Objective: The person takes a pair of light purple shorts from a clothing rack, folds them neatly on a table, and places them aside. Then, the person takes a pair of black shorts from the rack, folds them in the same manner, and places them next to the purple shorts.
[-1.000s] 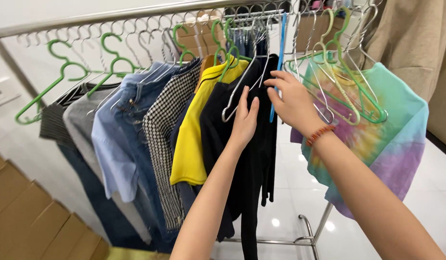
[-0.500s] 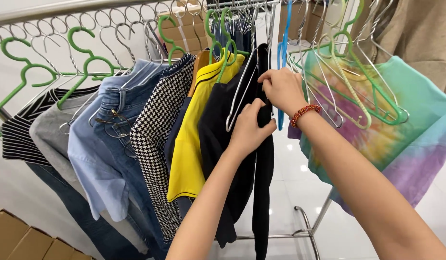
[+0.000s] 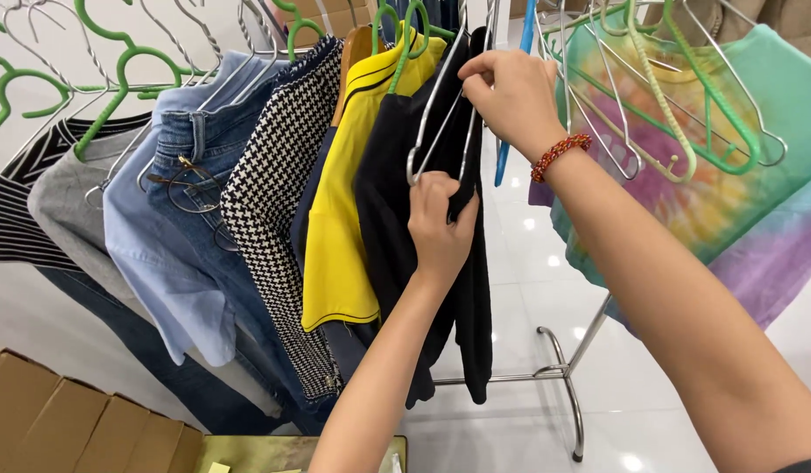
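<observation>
Left hand (image 3: 440, 223) fingers pinch black garment (image 3: 397, 245) at frame centre; right hand (image 3: 511, 92) grips metal hanger (image 3: 436, 114) top, upper centre. Step: working garment on hanger. Next likely needs steady hanger, cloth eased along wire.

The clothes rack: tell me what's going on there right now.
A person stands at a rack crowded with hanging clothes. Their left hand grips the fabric of a black garment, and their right hand pinches the top of the metal hanger that it hangs on. Beside it hang a yellow top, a houndstooth piece and denim; a tie-dye shirt hangs on the other side.
</observation>
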